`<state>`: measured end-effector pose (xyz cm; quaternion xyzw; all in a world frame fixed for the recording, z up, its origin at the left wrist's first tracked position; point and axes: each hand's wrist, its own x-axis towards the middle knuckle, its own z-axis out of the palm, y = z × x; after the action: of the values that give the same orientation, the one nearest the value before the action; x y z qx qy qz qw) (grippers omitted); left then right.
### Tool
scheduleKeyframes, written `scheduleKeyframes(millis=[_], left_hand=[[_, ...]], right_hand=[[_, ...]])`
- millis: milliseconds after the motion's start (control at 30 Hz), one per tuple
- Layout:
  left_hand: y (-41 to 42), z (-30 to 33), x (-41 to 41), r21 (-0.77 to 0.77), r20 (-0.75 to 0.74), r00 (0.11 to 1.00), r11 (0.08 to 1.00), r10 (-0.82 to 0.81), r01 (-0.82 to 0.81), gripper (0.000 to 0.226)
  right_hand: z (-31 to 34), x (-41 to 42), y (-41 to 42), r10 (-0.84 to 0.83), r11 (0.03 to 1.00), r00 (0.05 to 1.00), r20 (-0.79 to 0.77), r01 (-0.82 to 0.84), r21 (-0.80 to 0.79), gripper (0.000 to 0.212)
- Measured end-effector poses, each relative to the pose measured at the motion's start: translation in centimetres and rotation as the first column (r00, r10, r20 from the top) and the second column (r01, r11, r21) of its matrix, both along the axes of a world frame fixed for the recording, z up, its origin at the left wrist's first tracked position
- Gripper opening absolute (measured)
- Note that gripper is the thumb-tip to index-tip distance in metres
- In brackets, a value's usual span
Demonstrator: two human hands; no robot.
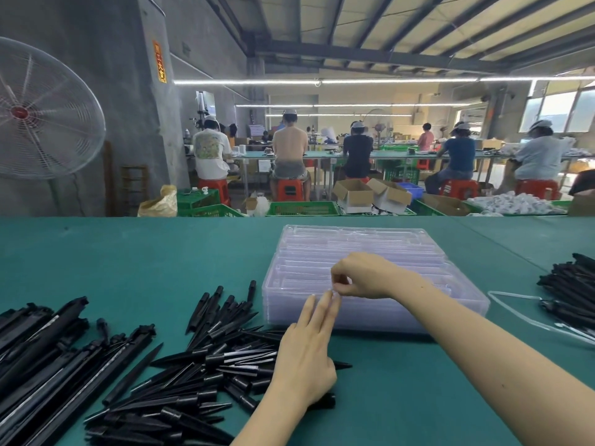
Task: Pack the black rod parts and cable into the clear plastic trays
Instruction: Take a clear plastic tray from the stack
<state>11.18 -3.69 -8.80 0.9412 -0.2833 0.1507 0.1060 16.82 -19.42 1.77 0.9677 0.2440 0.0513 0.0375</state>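
Note:
A stack of clear plastic trays (402, 252) lies on the green table, centre right. My right hand (363, 275) pinches the near edge of the top tray with thumb and forefinger. My left hand (309, 349) reaches up with straight fingers, the tips touching the same near edge of the stack. Black pointed spike parts (206, 365) lie in a loose pile at lower centre left. Longer black rod parts (48, 346) are heaped at the far left. More black rods (570, 284) lie at the right edge, beside a white cable (515, 304).
The green table (145, 259) stretches left and far past the trays. Beyond its far edge stand green crates (302, 208), cardboard boxes (370, 193) and seated workers at another bench. A large fan (38, 111) stands at the left.

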Motion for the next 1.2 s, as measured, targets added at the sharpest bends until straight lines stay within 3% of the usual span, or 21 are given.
scheduleKeyframes(millis=[133, 333, 433, 633, 800, 900, 1067, 1200], left_hand=[[-0.4, 0.4, -0.1, -0.082, -0.037, 0.999, 0.996, 0.016, -0.019, 0.089], [-2.1, 2.0, 0.0, -0.136, -0.049, 0.991, 0.982, 0.126, -0.131, 0.084], [-2.8, 2.5, -0.2, -0.105, -0.046, 0.981, 0.975, 0.19, -0.194, 0.082], [-2.8, 2.6, 0.3, -0.033, -0.025, 0.978, 0.978, 0.207, -0.208, 0.08], [-2.4, 2.2, 0.9, -0.047, -0.026, 0.986, 0.985, 0.166, -0.167, 0.078], [-2.2, 2.3, 1.3, -0.045, -0.001, 0.987, 0.986, 0.16, -0.16, 0.071], [-2.0, 3.4, 2.0, -0.022, 0.102, 0.986, 0.991, 0.13, -0.128, 0.051], [-1.1, 3.1, 1.7, 0.058, 0.189, 0.98, 0.996, 0.063, -0.075, 0.057]], right_hand=[[-0.6, 0.2, -0.7, 0.029, 0.997, 1.0, -0.008, -0.028, 0.066, 0.022], [-1.5, -0.1, -0.3, 0.076, 0.986, 0.988, 0.135, -0.054, -0.158, 0.025], [-1.5, -0.3, -0.5, 0.096, 0.978, 0.98, 0.175, -0.061, -0.197, 0.026], [-1.4, -0.1, -0.5, 0.017, 0.989, 0.985, 0.172, 0.008, -0.147, 0.016], [1.3, 0.7, -0.9, -0.061, 0.998, 0.956, 0.288, 0.055, 0.028, 0.016], [2.1, 1.4, -0.6, -0.026, 0.999, 0.923, 0.383, 0.042, -0.032, 0.016], [-2.5, -0.8, -0.8, 0.114, 0.973, 0.919, 0.378, -0.027, -0.228, 0.009], [-3.8, -0.3, -2.8, 0.155, 0.981, 0.922, 0.354, -0.101, -0.167, 0.035]])
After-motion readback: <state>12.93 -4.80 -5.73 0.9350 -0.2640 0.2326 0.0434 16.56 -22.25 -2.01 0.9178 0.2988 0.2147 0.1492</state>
